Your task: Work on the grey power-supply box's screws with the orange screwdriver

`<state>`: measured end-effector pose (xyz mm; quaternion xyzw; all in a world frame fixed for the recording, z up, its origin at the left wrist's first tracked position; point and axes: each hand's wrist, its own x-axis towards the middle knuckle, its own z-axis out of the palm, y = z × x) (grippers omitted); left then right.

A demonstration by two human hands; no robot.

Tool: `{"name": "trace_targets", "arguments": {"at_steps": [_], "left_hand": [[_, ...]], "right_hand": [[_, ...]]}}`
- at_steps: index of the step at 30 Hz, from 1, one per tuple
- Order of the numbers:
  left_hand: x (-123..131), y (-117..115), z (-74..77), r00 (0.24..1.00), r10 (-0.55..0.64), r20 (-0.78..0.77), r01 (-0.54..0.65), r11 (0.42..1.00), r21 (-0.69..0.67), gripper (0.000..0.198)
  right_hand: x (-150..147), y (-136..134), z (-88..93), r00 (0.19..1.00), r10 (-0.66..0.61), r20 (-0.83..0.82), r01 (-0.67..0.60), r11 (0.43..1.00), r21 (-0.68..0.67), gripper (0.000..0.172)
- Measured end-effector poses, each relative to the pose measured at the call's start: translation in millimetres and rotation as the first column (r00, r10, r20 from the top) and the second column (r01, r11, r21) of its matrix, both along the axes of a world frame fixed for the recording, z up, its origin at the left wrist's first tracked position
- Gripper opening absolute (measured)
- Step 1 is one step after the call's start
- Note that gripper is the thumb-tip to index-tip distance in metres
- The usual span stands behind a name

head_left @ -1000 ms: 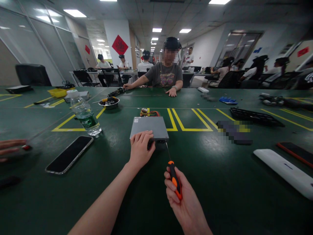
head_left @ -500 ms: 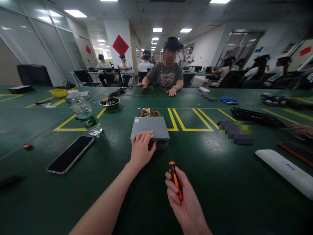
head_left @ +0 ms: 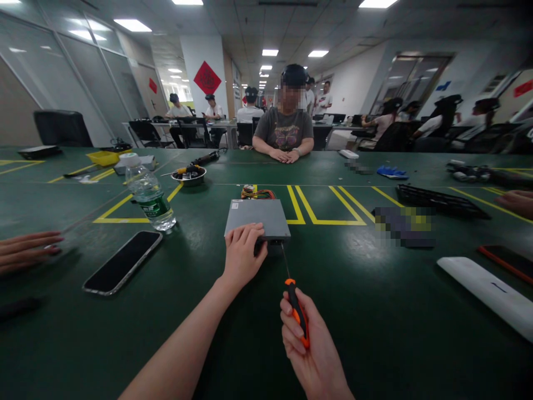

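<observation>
A grey metal computer power supply [head_left: 260, 214] lies flat on the green table, a bundle of coloured cables [head_left: 259, 193] at its far side. My left hand [head_left: 245, 250] grips its near left part, fingers on the top face and thumb at the near side. In my right hand [head_left: 302, 328] is an orange and black screwdriver [head_left: 295, 303], with fingers wrapped round the handle. Its thin shaft points away from me, and the tip is at the near side of the power supply, by the right corner. Whether it sits in a screw is too small to tell.
Left of me are a phone [head_left: 124, 262], a water bottle [head_left: 150, 194] and another person's hand [head_left: 27, 251]. Farther off stands a metal bowl [head_left: 191, 179] with tools. A white long object [head_left: 487, 291] lies at right. Across the table sits a person [head_left: 285, 130].
The screwdriver handle has turned slightly in my right hand; my left hand still holds the power supply. The person opposite has brought both hands together. Another person's hand has appeared at far left.
</observation>
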<state>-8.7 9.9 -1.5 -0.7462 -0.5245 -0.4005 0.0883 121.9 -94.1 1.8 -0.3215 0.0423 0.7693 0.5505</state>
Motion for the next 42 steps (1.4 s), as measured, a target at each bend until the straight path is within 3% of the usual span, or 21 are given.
{"name": "trace_targets", "arguments": {"at_steps": [10,21,28,33,39,42], "left_hand": [[0,0,0.5,1.000,0.010,-0.001,-0.010,1.000,-0.011,0.019],[0,-1,0.5,1.000,0.009,-0.003,-0.009,1.000,-0.015,0.019],[0,-1,1.4,1.000,-0.001,-0.006,0.001,1.000,-0.009,0.018],[0,-1,1.6,1.000,-0.001,-0.007,0.001,1.000,-0.005,0.018],[0,0,-0.6,1.000,0.008,-0.004,-0.008,1.000,-0.001,0.019],[0,1,-0.8,1.000,0.011,-0.003,-0.011,1.000,0.008,0.018]], "right_hand": [[-15,4,4.8,0.993,0.091,0.080,-0.089,0.996,-0.028,0.022],[-16,7,2.3,0.996,0.062,0.061,-0.060,0.998,-0.028,0.018],[-17,1,4.7,0.986,-0.030,0.166,0.025,0.999,0.031,0.019],[-16,3,4.0,0.988,-0.012,0.154,0.014,1.000,-0.009,0.013],[-16,2,0.6,0.987,0.063,0.148,-0.056,0.997,-0.050,0.025],[-17,1,0.4,0.985,0.039,0.171,-0.029,0.998,-0.058,0.018]]}}
